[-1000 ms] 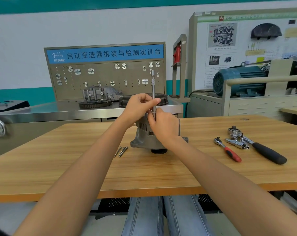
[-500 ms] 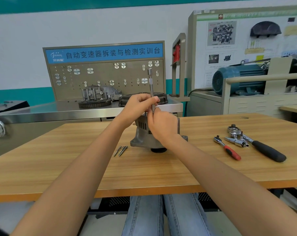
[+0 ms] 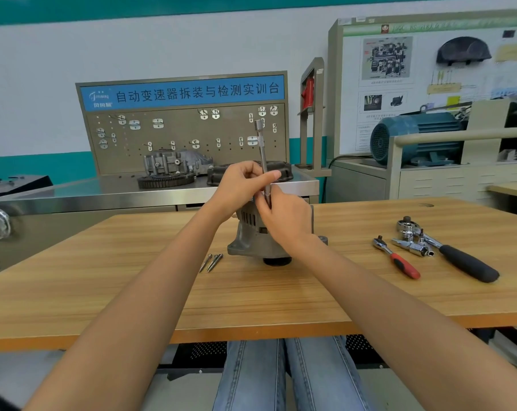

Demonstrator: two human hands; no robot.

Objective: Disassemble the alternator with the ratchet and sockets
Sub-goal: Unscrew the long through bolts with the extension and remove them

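Both hands pinching extension bar [image 3: 263, 155] upright over alternator [image 3: 251, 232]
Left hand [image 3: 239, 188] steadying shaft, right hand [image 3: 287, 218] gripping lower end, probably finger-spinning a loosened bolt; ratchets idle

alternator [image 3: 251, 232]: dull grey cast metal
extension bar [image 3: 263, 155]: bright steel
table [image 3: 132, 286]: matt wood grain
ratchets [image 3: 411, 232]: glossy chrome

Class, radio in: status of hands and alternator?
Left hand pinches extension bar; right hand grips its base. Alternator upright on table. Nothing blocking.
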